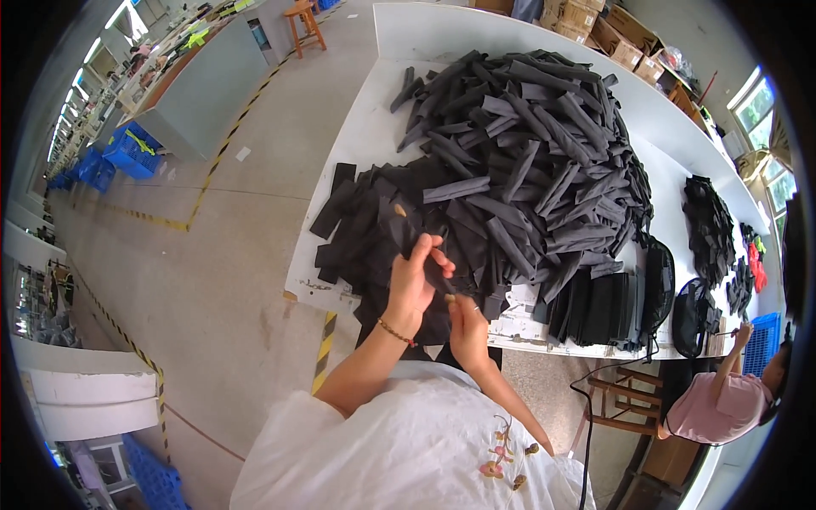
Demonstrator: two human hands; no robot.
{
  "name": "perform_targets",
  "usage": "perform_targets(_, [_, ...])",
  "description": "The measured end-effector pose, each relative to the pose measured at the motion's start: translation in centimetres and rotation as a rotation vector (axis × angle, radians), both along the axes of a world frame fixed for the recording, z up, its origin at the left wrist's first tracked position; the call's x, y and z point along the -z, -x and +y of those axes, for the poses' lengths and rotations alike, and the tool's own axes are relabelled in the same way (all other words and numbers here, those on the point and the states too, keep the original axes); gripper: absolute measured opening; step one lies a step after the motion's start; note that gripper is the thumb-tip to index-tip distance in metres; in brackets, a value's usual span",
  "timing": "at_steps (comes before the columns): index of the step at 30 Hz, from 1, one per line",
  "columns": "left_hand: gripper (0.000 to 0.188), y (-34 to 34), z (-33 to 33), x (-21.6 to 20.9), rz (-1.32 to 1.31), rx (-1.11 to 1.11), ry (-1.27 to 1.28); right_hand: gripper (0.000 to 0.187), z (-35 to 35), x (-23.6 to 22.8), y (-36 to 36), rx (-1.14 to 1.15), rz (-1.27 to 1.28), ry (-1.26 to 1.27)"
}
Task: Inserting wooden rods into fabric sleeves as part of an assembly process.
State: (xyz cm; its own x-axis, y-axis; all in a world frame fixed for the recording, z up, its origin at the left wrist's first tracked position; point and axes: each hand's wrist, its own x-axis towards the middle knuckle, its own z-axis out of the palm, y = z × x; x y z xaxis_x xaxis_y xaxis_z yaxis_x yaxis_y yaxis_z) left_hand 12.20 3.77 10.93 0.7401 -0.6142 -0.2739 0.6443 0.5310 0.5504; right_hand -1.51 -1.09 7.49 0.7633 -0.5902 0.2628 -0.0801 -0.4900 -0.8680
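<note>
Right hand (468, 333) pinching lower end of black cloth strip (436, 277); left hand (410, 285) pinching it higher up. Strip held above near edge of white table (361, 127), over loose flat black pieces (374, 200). Beyond: big heap of folded dark strips (544, 127), then cardboard boxes (576, 17).

Black-and-yellow striped tape (324, 352) marks the grey floor (255, 280); a brown wooden stool (303, 25) stands near a pale-grey counter (208, 93); bright paned windows (754, 110) sit far right.
</note>
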Motion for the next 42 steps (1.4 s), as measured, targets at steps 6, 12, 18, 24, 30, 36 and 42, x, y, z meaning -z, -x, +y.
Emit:
perform_targets(6, [0.03, -3.3, 0.3, -0.2, -0.037, -0.122, -0.202, 0.006, 1.4, 0.7, 5.9, -0.075, 0.247, -0.059])
perform_targets(12, [0.032, -1.0, -1.1, 0.4, -0.024, 0.078, -0.172, 0.009, 0.7, -1.6, 11.4, -0.034, 0.406, -0.088])
perform_targets(18, [0.056, 0.2, -2.4, 0.1, 0.212, 0.044, -0.072, 0.013, 0.0, -1.4, 9.2, 0.024, 0.379, -0.265])
perform_targets(24, [0.032, -3.8, -0.2, 1.1, 0.032, -0.087, -0.109, 0.012, 1.7, -1.3, 9.0, -0.074, 0.378, -0.214])
perform_targets(30, [0.027, -9.9, 1.7, 2.9, -0.064, -0.244, 0.063, 0.015, -0.4, -2.0, 15.2, -0.352, 0.481, -0.333])
perform_targets(36, [0.047, -5.5, 0.3, 0.9, -0.031, -0.177, -0.23, 0.022, -2.1, -2.7, 7.7, -0.104, 0.242, -0.334])
perform_targets(42, [0.049, -2.8, -0.5, -5.2, 0.272, 0.179, -0.023, 0.024, -3.2, 0.5, 6.9, -0.12, 0.256, -0.386])
